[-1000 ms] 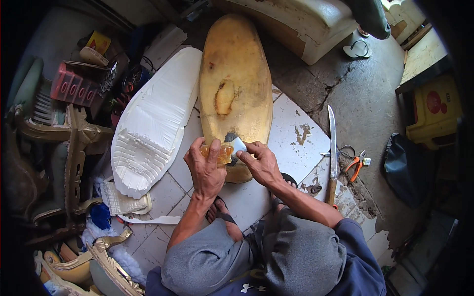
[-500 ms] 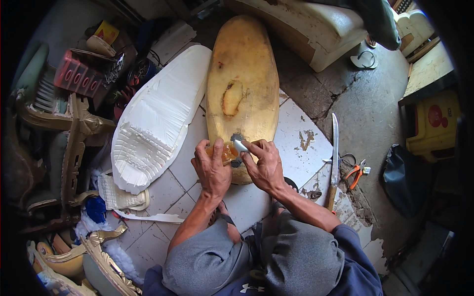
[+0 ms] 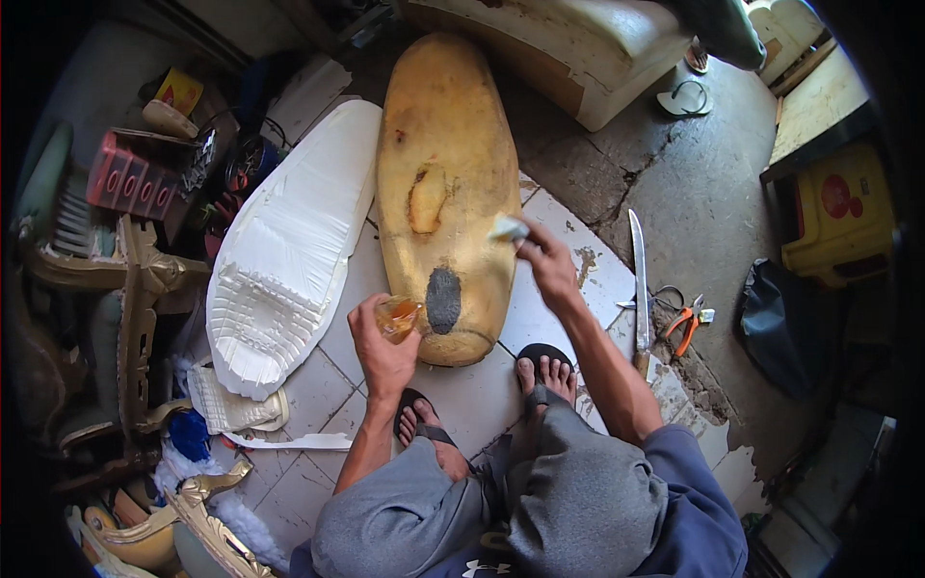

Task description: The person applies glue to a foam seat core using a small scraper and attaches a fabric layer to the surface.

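Observation:
My left hand (image 3: 379,342) is closed round a small clear container of amber stuff (image 3: 400,318), just beside the lower left of a long yellowed foam cushion (image 3: 448,135). My right hand (image 3: 551,260) grips a pale flat piece (image 3: 506,228) at the cushion's right edge, slightly blurred. The cushion has a dark grey oval patch (image 3: 443,301) near its rounded lower end and a brown-edged hollow higher up. A white carved foam piece (image 3: 284,246) lies along its left side.
Carved gold furniture frames (image 3: 135,260) and clutter crowd the left. To the right lie a long knife (image 3: 639,279), orange-handled pliers (image 3: 686,326), a dark bag (image 3: 780,337) and a yellow plastic stool (image 3: 829,222). A worn pale furniture body (image 3: 607,53) stands behind, a person's leg (image 3: 723,39) beside it.
My hands have parted: the right went up and right with the pale piece, the left slightly down and left with the container, uncovering the dark patch.

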